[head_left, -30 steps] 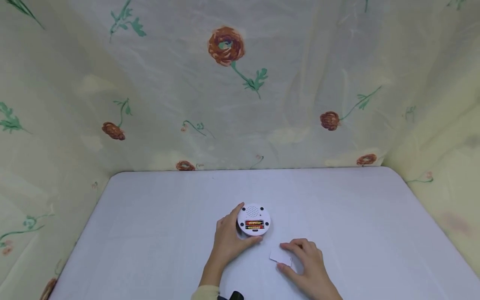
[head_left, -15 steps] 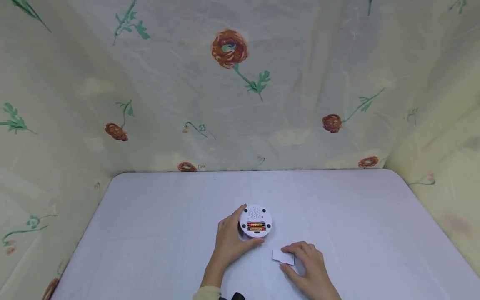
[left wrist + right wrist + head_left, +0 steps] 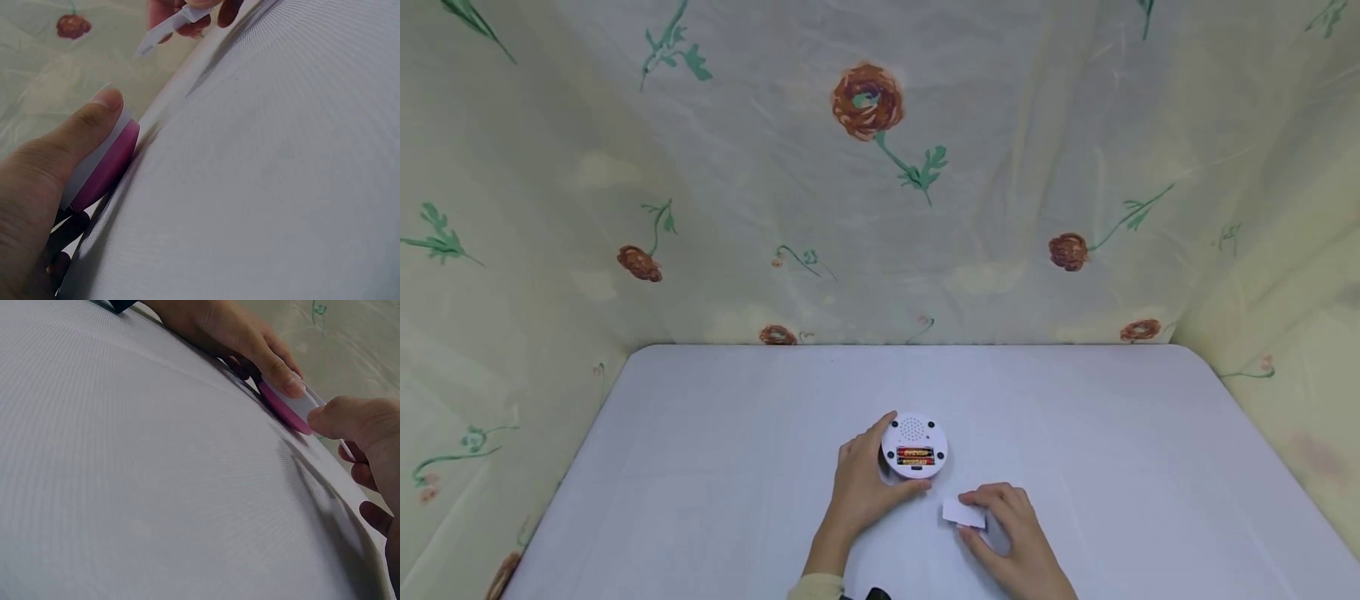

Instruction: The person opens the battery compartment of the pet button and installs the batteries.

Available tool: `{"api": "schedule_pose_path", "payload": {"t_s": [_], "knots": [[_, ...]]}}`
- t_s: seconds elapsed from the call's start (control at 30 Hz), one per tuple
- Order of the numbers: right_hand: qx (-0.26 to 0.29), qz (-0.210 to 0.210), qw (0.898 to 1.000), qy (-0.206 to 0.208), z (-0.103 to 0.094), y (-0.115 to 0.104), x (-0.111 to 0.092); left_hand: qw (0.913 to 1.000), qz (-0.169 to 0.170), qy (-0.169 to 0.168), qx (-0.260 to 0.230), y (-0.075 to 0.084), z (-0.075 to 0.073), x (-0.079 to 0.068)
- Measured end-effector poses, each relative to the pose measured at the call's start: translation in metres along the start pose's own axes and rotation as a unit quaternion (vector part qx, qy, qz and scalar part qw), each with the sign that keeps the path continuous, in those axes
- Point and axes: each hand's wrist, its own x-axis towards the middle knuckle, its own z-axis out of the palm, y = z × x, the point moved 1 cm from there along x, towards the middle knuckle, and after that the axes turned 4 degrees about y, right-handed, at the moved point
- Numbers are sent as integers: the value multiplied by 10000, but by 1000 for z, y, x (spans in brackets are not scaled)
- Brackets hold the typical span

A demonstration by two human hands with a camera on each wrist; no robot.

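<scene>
A round white device [image 3: 912, 430] lies on the table with its underside up, showing speaker holes, dark round feet and two batteries [image 3: 916, 456] in an uncovered bay. Its lower side is pink [image 3: 107, 170] in the left wrist view. My left hand [image 3: 861, 483] grips the device by its rim, thumb on the near side and fingers round the far left. To the lower right, my right hand [image 3: 1011, 529] pinches a small white battery cover [image 3: 963, 513] between thumb and fingers. In the left wrist view that cover [image 3: 164, 34] is tilted above the table, apart from the device.
A white cloth covers the table [image 3: 737, 433]. Floral-patterned curtain [image 3: 970, 167] hangs behind it and along both sides. A black object [image 3: 877, 593], partly cut off, shows at the bottom edge beside the left sleeve [image 3: 817, 586].
My right hand has taken the cover from lying nearly flat to a tilted pose, lifted off the table. The left hand keeps its grip on the device; the head view has shifted slightly.
</scene>
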Motion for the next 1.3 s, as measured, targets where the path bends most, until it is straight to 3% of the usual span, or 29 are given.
{"api": "schedule_pose_path", "payload": {"t_s": [0.2,0.57,0.9,1.3], "knots": [[195,-400,9989,166,1,-1,3,10000,53,79,6,0,0,0],[328,-592,9976,132,5,-5,7,9994,285,179,6,-1,-2,-2],[283,-510,9983,-22,8,-7,13,9992,334,211,44,0,-2,-1],[632,-570,9964,-36,16,-10,22,9982,454,327,197,-1,1,0]]}}
